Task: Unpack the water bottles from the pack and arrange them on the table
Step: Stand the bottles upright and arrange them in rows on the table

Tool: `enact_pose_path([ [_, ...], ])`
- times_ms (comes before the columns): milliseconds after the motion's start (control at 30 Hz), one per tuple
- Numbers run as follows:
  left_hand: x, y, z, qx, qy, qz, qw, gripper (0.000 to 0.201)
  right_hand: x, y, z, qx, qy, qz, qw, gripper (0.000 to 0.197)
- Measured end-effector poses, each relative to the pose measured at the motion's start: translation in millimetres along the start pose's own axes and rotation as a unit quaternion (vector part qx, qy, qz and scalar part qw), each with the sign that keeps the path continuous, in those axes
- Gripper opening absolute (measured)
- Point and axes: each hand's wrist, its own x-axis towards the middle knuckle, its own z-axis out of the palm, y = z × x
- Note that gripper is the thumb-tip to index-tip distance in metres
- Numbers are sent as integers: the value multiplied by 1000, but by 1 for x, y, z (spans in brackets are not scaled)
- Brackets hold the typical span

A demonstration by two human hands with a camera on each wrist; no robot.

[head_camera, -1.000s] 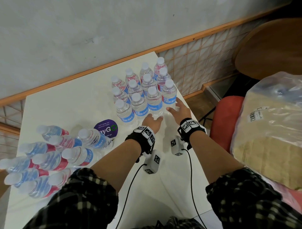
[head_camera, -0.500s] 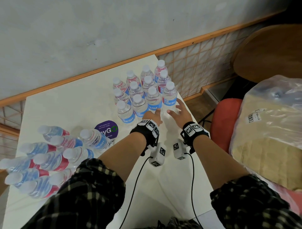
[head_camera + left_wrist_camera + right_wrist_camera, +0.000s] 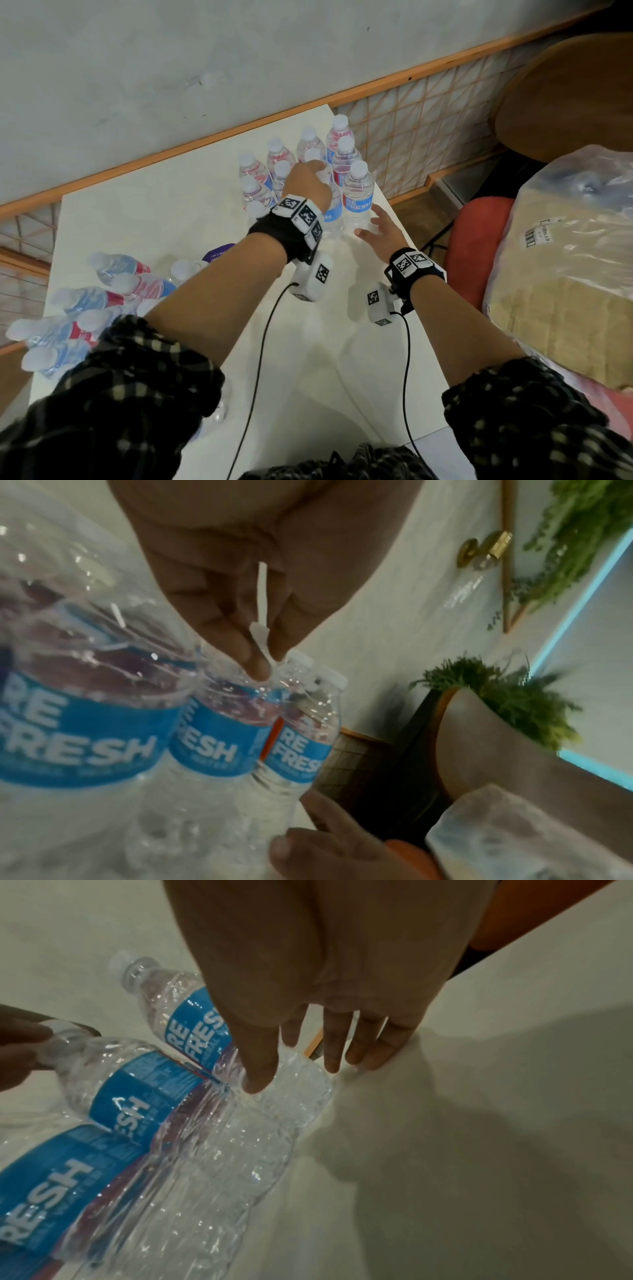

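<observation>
Several "Refresh" water bottles [image 3: 358,198] stand in rows at the far right corner of the white table [image 3: 164,212]. My left hand [image 3: 317,168] reaches over the front row and pinches the white cap [image 3: 262,642] of a bottle [image 3: 334,214], second from the right. Its fingers hide most of that cap. My right hand [image 3: 371,222] lies open by the foot of the right-end bottle [image 3: 291,1093], fingers straight and spread, tips on the table. More bottles lie on their sides in a clear wrap [image 3: 68,308] at the left edge.
A purple round sticker [image 3: 219,251] lies on the table under my left forearm. Wrist cables trail over the near table. To the right a big clear bag [image 3: 565,274] rests on a red chair [image 3: 476,246], with a brown round table [image 3: 565,96] behind. The standing bottles are close to the table's right edge.
My left hand has risen from the table in front of the bottles and taken hold of a bottle's cap. The right hand stays low beside the right-end bottle.
</observation>
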Motion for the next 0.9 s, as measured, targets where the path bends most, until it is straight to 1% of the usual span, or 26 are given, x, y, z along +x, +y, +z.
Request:
enact_pose_path([
  [67, 4, -4, -3, 25, -16, 3, 1000, 41, 0, 2, 0, -1, -9, -1, 1000, 71],
  [300, 15, 2, -9, 58, -13, -1, 998, 40, 1, 1, -3, -2, -20, 5, 1000, 72],
  [467, 17, -2, -9, 46, -9, -7, 999, 38, 1, 2, -3, 2, -24, 9, 1000, 73],
  [533, 16, 0, -10, 50, -14, -6, 999, 37, 1, 2, -2, 2, -25, 11, 1000, 74],
  [600, 15, 2, -11, 76, -23, 1, 997, 37, 1, 2, -2, 1, -29, 12, 1000, 74],
  [700, 10, 9, -12, 149, -8, 34, 988, 50, 2, 2, -3, -3, -33, 14, 999, 75],
  [767, 7, 18, -12, 171, 18, 84, 982, 49, 2, 2, -3, -6, -32, 13, 999, 75],
  [800, 8, 22, -10, 178, 18, 112, 978, 47, 2, 2, -3, -6, -31, 12, 999, 75],
  [833, 10, 27, -8, 188, 3, 134, 973, 47, 1, 2, -3, -6, -31, 10, 999, 75],
  [900, 17, 34, -1, 210, -59, 162, 962, 50, 0, 3, -3, -11, -32, 8, 999, 76],
])
